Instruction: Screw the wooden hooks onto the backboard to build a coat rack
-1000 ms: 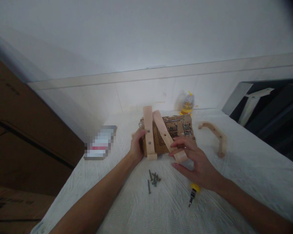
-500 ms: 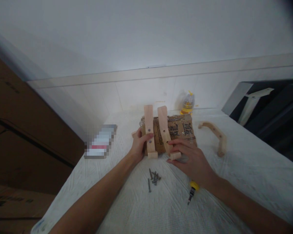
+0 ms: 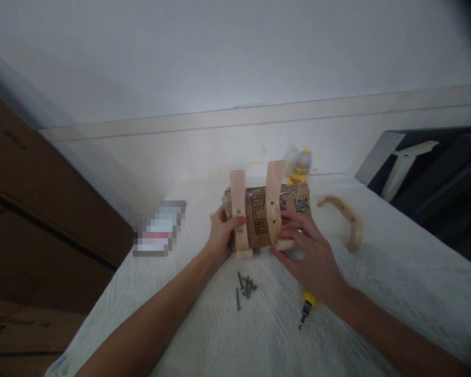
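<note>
One curved pale-wood bracket (image 3: pixel 238 189) with two screw heads (image 3: pixel 238 211) is clasped with a brown, black-printed cardboard block (image 3: pixel 256 222) in your left hand (image 3: pixel 220 233), near the far edge of the white-clothed worktop (image 3: pixel 204 335). Your right hand (image 3: pixel 317 262) grips a second such bracket (image 3: pixel 275 183), bearing two holes, by its lower end; a third such bracket (image 3: pixel 353 225) lies towards the right edge.

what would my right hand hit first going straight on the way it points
Your right hand would first meet the hooked wooden piece it touches; past that, perhaps the left wooden piece, depth unclear.
</note>
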{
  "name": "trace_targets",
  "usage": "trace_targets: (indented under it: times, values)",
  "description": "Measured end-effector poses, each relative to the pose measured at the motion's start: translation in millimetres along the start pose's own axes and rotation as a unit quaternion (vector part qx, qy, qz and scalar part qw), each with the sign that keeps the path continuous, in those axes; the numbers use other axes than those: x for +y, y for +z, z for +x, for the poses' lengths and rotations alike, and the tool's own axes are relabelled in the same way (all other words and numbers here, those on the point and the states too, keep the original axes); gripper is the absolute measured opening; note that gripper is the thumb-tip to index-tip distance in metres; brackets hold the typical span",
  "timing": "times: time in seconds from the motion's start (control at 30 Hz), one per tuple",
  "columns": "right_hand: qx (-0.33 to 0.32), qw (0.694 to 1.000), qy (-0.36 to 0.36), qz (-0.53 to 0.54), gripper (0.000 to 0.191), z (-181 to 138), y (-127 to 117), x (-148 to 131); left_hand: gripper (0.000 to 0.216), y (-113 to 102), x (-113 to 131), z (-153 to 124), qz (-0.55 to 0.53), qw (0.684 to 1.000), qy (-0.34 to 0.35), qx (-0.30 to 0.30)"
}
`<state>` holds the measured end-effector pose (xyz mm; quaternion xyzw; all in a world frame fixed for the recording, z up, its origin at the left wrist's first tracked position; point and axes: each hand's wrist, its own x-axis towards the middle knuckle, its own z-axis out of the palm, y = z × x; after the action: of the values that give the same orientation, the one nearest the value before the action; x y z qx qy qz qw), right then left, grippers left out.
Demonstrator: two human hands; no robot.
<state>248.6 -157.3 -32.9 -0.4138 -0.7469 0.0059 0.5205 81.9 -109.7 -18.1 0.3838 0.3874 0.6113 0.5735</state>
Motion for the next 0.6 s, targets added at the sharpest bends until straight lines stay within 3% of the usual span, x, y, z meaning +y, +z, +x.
trace_targets:
  times: [0.27,0.6]
  values:
    - [-0.046,0.999,-0.028,-0.005,0.008,-0.1,-0.8,-3.3,0.044,5.0,1.7,-4.4,0.017,1.000,0.005,0.018]
    - [-0.019,0.998,-0.037,-0.044,0.006,-2.8,1.1,0.1,0.047,2.7,-2.6,-3.7,0.012,1.000,0.019,0.007]
